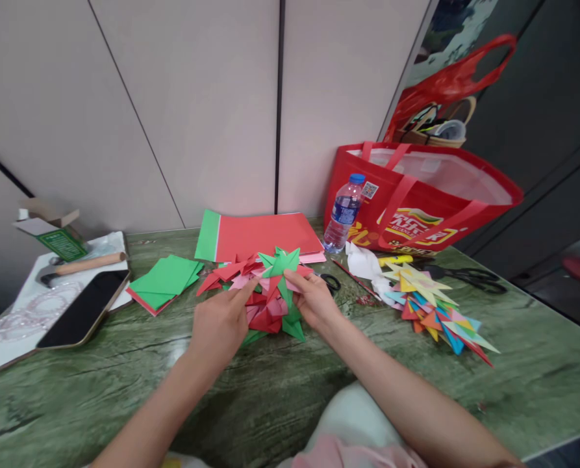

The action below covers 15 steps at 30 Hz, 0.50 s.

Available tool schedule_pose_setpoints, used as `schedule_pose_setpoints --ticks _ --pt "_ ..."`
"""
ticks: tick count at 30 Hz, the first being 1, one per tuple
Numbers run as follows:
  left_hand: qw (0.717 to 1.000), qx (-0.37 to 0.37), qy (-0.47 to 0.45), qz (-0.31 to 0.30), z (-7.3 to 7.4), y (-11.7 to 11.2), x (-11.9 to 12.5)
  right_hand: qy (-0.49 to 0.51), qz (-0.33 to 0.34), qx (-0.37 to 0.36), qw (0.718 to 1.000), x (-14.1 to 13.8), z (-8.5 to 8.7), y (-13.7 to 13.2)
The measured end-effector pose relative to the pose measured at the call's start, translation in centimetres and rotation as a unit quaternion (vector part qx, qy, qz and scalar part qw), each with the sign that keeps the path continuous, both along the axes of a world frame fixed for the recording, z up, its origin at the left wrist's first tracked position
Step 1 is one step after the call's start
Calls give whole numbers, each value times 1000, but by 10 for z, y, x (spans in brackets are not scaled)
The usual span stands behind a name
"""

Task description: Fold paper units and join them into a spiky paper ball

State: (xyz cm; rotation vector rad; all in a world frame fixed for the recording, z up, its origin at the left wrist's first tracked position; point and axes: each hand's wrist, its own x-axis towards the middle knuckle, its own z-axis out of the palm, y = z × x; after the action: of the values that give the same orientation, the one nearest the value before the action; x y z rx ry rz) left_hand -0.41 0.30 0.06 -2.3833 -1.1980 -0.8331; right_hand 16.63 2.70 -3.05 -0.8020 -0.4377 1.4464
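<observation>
A spiky origami piece (276, 292) of folded red, pink and green paper sits in the middle of the green marbled table (124, 383). My left hand (220, 323) grips its left side, fingers pinched on red and pink folds. My right hand (314, 300) grips its right side, fingers closed around green and pink points. Loose red folded units (221, 273) lie just behind the left hand.
Green paper squares (165, 278) and large red sheets (263, 235) lie behind. A multicoloured origami piece (433, 311), scissors (469, 276), water bottle (343, 213) and red tote bag (426, 201) are at right. A phone (82, 309) and hammer (82, 265) lie at left.
</observation>
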Motion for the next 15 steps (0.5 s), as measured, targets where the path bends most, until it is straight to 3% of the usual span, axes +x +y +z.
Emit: schedule_pose_setpoints --ticks 4,9,15 --pt "996 -58 46 -46 -1 -3 5 -7 -4 -15 1000 3 -2 2" --pt "973 -189 128 12 4 -8 11 5 0 -26 1000 4 0 2" --pt "956 -237 169 35 10 -11 15 9 -2 -43 999 2 -1 2"
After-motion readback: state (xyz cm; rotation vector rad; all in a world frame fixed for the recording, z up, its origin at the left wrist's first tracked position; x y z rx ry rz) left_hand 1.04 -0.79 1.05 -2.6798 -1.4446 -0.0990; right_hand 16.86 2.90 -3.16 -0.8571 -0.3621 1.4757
